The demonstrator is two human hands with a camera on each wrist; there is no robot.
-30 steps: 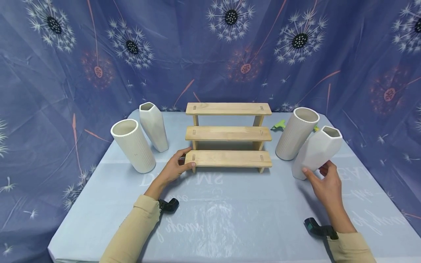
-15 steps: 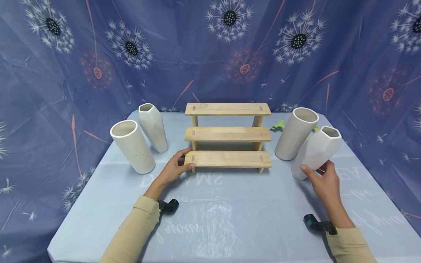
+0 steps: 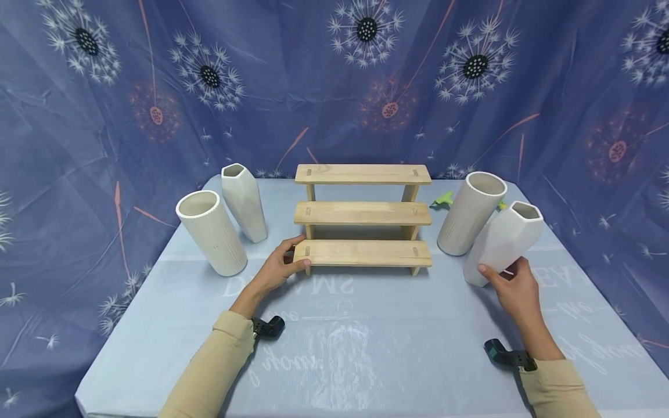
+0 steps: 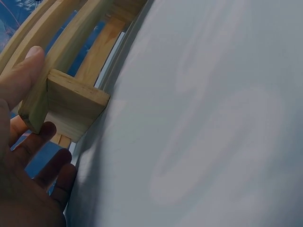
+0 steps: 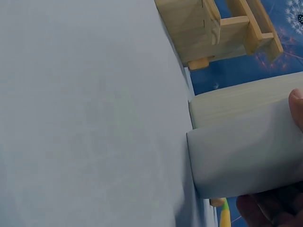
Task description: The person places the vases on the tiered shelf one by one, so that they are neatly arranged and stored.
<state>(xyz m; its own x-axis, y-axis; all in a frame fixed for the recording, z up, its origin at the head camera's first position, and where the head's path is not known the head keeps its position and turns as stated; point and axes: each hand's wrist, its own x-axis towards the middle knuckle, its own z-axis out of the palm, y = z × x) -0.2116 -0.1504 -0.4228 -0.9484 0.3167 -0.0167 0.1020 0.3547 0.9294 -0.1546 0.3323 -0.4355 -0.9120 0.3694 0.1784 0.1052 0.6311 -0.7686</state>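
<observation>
A three-step wooden display stand [image 3: 363, 213] is at the middle of the table. My left hand [image 3: 274, 267] holds the left end of its lowest step, with the thumb [image 4: 24, 75] over the board and fingertips underneath in the left wrist view. At the right, my right hand [image 3: 517, 290] grips a white faceted vase [image 3: 499, 247] low on its body, the thumb on its near side. In the right wrist view the base of this faceted vase [image 5: 236, 156] meets the table. Behind it stands a white ribbed round vase [image 3: 465, 217], partly covered.
A second ribbed vase [image 3: 214, 235] and a second faceted vase [image 3: 245, 203] stand on the table's left side. A green object [image 3: 442, 200] lies behind the right-hand vases, mostly hidden. A blue dandelion-print cloth [image 3: 313, 87] hangs behind the pale table [image 3: 355, 371].
</observation>
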